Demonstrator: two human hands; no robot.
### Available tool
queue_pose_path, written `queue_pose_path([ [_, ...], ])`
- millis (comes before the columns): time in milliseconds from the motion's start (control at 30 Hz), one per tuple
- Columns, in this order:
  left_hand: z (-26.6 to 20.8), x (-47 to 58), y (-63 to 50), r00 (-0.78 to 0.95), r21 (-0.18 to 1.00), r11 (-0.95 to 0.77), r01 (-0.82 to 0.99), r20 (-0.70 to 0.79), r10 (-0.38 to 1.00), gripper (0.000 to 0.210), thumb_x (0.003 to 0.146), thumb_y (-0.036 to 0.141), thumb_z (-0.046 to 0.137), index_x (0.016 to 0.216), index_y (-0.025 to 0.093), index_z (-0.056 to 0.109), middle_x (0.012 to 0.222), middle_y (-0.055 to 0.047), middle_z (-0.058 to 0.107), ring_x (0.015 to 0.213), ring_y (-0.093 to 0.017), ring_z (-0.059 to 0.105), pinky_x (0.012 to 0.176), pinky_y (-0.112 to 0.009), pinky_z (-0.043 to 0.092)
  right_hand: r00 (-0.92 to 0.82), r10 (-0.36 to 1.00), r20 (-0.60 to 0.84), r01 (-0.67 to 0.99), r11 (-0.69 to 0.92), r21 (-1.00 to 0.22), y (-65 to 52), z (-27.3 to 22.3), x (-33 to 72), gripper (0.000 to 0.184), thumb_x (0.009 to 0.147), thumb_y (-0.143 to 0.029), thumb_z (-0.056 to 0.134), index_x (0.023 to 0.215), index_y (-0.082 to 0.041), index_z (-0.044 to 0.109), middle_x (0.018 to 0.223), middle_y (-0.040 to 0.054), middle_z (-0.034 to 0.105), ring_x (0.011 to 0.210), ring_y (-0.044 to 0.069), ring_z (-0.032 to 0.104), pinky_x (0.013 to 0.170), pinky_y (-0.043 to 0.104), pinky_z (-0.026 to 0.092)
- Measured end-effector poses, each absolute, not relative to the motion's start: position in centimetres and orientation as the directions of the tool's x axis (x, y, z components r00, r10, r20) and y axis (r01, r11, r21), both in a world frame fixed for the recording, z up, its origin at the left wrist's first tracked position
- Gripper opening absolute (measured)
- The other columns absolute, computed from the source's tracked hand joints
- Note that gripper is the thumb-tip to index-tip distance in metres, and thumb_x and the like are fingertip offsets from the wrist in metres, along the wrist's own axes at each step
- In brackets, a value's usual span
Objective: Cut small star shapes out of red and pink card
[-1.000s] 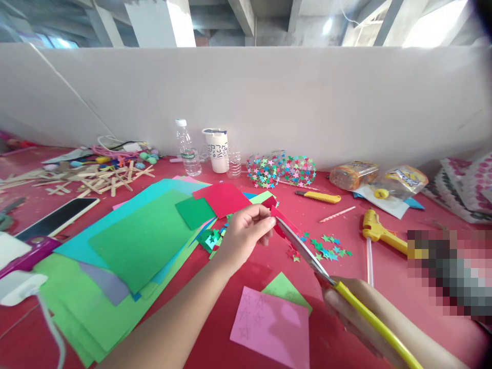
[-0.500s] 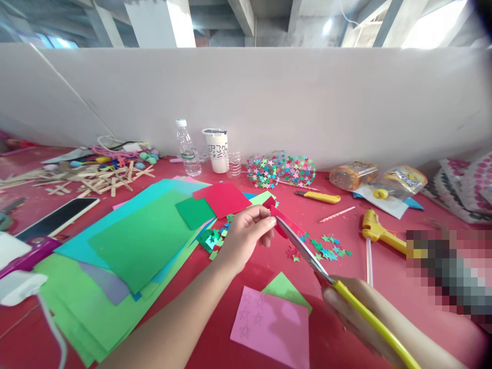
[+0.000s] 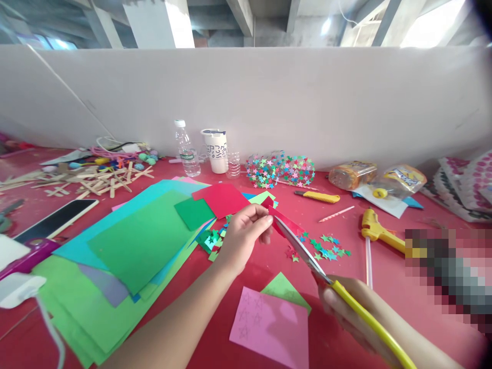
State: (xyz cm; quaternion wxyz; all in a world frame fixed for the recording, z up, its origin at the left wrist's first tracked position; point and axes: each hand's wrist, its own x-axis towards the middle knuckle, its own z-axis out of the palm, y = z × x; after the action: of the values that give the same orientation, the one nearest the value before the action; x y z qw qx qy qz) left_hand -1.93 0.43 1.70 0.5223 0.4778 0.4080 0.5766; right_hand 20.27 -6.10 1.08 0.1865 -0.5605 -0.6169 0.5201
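Between thumb and fingers, my left hand (image 3: 248, 230) pinches a small piece of red paper (image 3: 286, 219). My right hand (image 3: 348, 305) grips yellow-handled scissors (image 3: 307, 254). Their blades reach up to the red paper, with the tips close to my left fingertips; the blades look nearly together. Below lies a pink paper square (image 3: 271, 328) with pencilled stars, overlapping a light green square (image 3: 288, 289). Small cut paper stars (image 3: 326, 248) are scattered just beyond the scissors. More scraps and stars (image 3: 211, 241) sit left of my left hand.
Green sheets (image 3: 142, 241) are stacked at left beside a phone (image 3: 57, 220) and wooden sticks (image 3: 111, 179). A water bottle (image 3: 188, 154), white cup (image 3: 216, 154) and star-covered bottles (image 3: 280, 169) line the back. A utility knife (image 3: 319, 197) and yellow glue gun (image 3: 384, 236) lie right.
Almost nothing differs. The whole view has shifted very slightly, and both hands keep the same hold on the red paper and the scissors.
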Motion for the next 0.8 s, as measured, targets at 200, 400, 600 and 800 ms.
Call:
queue_pose_path([
  [200,1.5,-1.0,-0.1,0.009,0.952,-0.12,-0.281,0.128,0.992,0.017,0.081,0.032,0.07,0.077,0.019,0.06,0.058,0.004,0.059,0.053,-0.01,0.054,0.055,-0.023,0.041,-0.349,0.862,-0.368,0.411,-0.212,-0.887,-6.2,1.3,20.4,0.068,0.074,-0.091,0.049,0.064,-0.024,0.046,0.057,-0.004,0.042,0.049,0.013,0.037,0.038,0.023,0.034],
  [400,1.4,-0.6,-0.4,-0.005,0.941,-0.114,-0.319,0.118,0.993,0.016,0.083,0.03,0.069,0.076,0.019,0.059,0.059,0.004,0.058,0.054,-0.009,0.054,0.057,-0.022,0.041,-0.347,0.876,-0.334,0.375,-0.197,-0.906,-6.5,2.3,20.4,0.066,0.072,-0.09,0.054,0.065,-0.024,0.051,0.059,-0.0016,0.049,0.056,0.017,0.049,0.053,0.026,0.049],
  [600,1.3,-0.4,-0.5,-0.004,0.957,-0.119,-0.265,0.123,0.992,0.017,0.083,0.033,0.068,0.075,0.02,0.059,0.058,0.004,0.057,0.053,-0.01,0.053,0.056,-0.023,0.042,-0.357,0.883,-0.304,0.394,-0.152,-0.906,-6.7,2.6,20.6,0.069,0.071,-0.093,0.049,0.066,-0.025,0.052,0.06,0.0006,0.054,0.062,0.022,0.056,0.062,0.029,0.054],
  [800,1.5,-0.7,-0.5,0.026,0.962,-0.101,-0.255,0.111,0.993,0.016,0.083,0.032,0.067,0.074,0.02,0.059,0.056,0.005,0.057,0.052,-0.009,0.051,0.055,-0.023,0.04,-0.339,0.903,-0.263,0.413,-0.108,-0.904,-7.0,2.1,20.9,0.068,0.071,-0.092,0.049,0.069,-0.025,0.055,0.072,0.0053,0.062,0.077,0.027,0.06,0.068,0.03,0.055],
])
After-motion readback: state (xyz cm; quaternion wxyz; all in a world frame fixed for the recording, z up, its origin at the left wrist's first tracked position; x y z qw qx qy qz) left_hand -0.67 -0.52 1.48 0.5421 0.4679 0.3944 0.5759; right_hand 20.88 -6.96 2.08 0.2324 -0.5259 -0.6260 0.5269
